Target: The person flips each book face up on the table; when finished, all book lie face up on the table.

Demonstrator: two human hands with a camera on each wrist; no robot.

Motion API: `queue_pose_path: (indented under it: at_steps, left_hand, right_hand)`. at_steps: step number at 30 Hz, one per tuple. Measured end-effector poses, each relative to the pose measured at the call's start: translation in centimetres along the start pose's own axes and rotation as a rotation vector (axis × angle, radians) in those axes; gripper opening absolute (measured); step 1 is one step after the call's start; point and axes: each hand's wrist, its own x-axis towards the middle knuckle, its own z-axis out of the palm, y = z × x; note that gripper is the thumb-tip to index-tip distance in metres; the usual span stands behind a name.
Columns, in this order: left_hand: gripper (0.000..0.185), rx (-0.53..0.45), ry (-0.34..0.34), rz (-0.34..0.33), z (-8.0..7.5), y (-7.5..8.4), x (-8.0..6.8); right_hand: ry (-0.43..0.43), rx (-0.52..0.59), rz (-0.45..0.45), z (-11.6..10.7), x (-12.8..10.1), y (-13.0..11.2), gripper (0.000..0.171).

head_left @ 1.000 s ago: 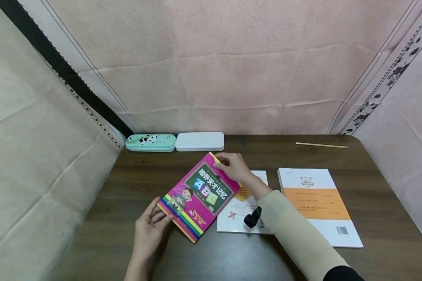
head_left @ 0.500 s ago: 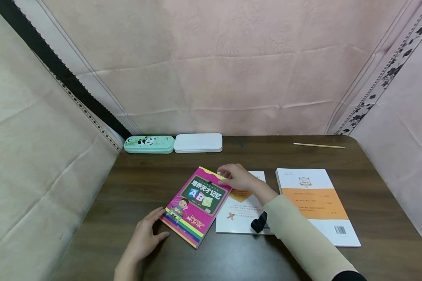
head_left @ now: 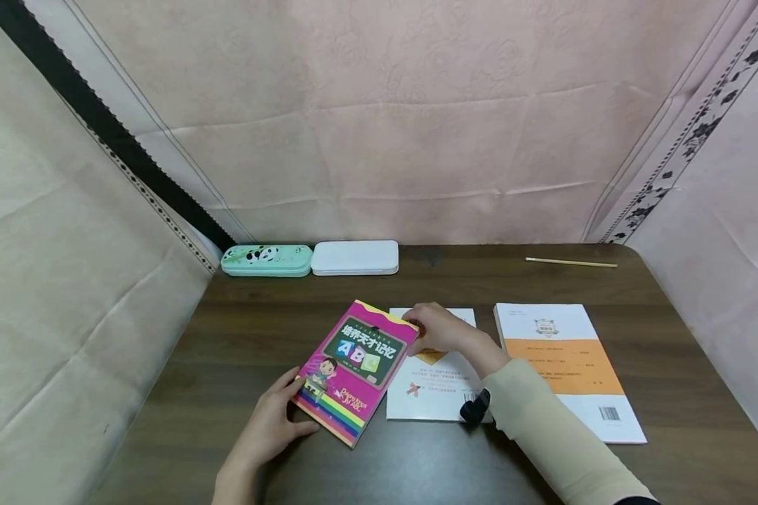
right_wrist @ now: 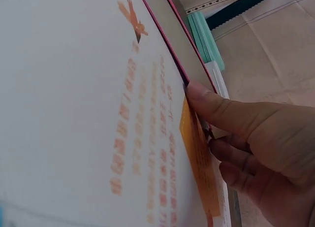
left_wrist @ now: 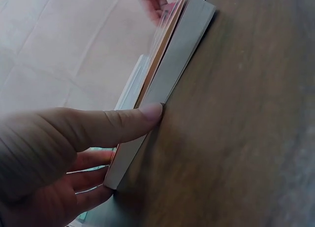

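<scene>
In the head view a pink book (head_left: 356,372) with a green panel and rainbow stripes lies at a slant, its right corner close to a white-and-orange book (head_left: 436,389). My left hand (head_left: 268,428) holds its lower left corner. The left wrist view shows my thumb (left_wrist: 125,123) against the page edges and the other fingers round the corner. With my right hand (head_left: 442,330) I hold the upper right corner. In the right wrist view that thumb (right_wrist: 216,101) presses the book's edge and the fingers curl at the corner, over the white book's cover (right_wrist: 88,113).
A second white-and-orange book (head_left: 571,372) lies at the right. Along the back of the brown table (head_left: 688,393) are a green panda pencil case (head_left: 267,261), a white case (head_left: 355,257) and a thin stick (head_left: 571,262). Cloth walls (head_left: 385,126) rise behind and beside it.
The pink book has come lower and toward me, turning a little more upright. My left hand drew off its corner and came back; my right hand slid down from the top edge to the right corner.
</scene>
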Motion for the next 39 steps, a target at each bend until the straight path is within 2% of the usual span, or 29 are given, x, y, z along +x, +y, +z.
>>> queue_pose_path:
  at_steps: [2, 9, 17, 24, 33, 39]
  left_hand:
    - [0.085, 0.013, 0.007, -0.003, 0.0, 0.0, -0.1]
    - [0.077, 0.074, 0.03, -0.026, 0.1, 0.1, -0.5]
    - [0.092, 0.071, 0.043, -0.058, 0.5, 0.0, -0.9]
    - [0.095, 0.081, 0.043, -0.113, 0.6, 0.4, -0.9]
    - [0.101, 0.12, 0.058, -0.138, 0.8, 0.7, -0.6]
    - [0.105, 0.136, 0.07, -0.145, 0.9, 0.4, -0.5]
  right_hand:
    - [0.022, -0.002, -0.006, 0.1, 0.3, 0.0, 0.049]
    - [0.073, -0.114, -0.013, 0.8, 1.9, -0.1, 0.057]
    - [0.035, -0.077, -0.035, 1.2, 3.9, -0.6, 0.057]
    - [0.059, -0.083, -0.052, 2.0, 5.2, -1.4, 0.062]
    - [0.114, -0.163, -0.07, 3.0, 6.2, -2.0, 0.056]
    - [0.111, -0.146, -0.079, 3.3, 6.4, -2.3, 0.056]
